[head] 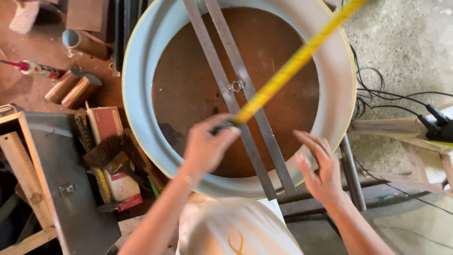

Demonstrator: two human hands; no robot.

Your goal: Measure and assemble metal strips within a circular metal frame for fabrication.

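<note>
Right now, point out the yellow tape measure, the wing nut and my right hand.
yellow tape measure (293, 63), head view, middle of the extended blade.
wing nut (236, 86), head view, its centre between the two metal bars.
right hand (321, 170), head view, back of the hand.

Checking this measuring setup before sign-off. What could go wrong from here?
1. The yellow tape measure is stretched slanted across the round drum, held by the left hand only at one end; it may slip or snap back.
2. The right hand rests at the drum rim beside the two flat metal bars; a shifting bar might pinch fingers.
3. Black cables trail on the floor at right: possibly a trip hazard.
</note>
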